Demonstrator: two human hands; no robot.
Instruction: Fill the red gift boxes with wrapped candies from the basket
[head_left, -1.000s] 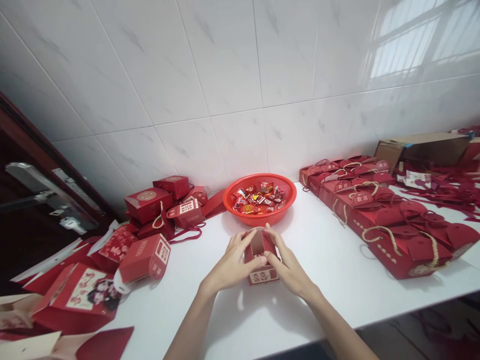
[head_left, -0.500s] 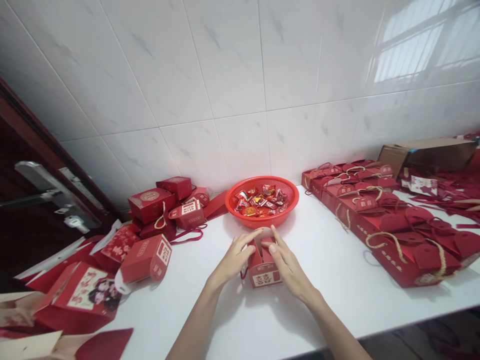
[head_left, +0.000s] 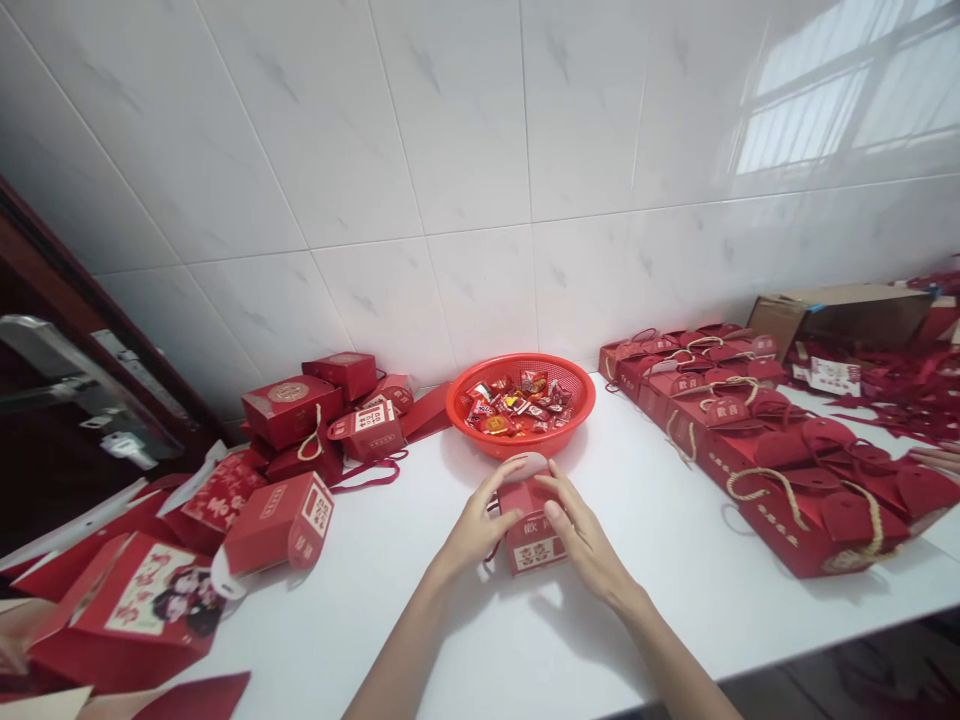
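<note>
A small red paper gift box (head_left: pixel 538 553) with pale printed characters stands upright on the white table between my hands. My left hand (head_left: pixel 474 528) is curved around its left side, the thumb on the top and the fingers at the rear flap. From the right, my right hand (head_left: pixel 587 537) curls over the box's edge, with fingers resting on the top. The front flap is folded over the top, while the rounded rear flap stands up. Just behind the box is a red plastic basket (head_left: pixel 461 425) of wrapped candies (head_left: pixel 525 405).
Several loose red boxes (head_left: pixel 289 408) are heaped at the left, near a door handle (head_left: pixel 45 345). Rows of red boxes with rope handles (head_left: pixel 780 490) run along the right. Beyond them are a cardboard carton (head_left: pixel 772 318) and what looks like another person's fingers (head_left: pixel 937 458).
The front flap has gone from open to folded over the top of the box, both hands staying around it. What looks like another person's fingers has appeared at the right edge.
</note>
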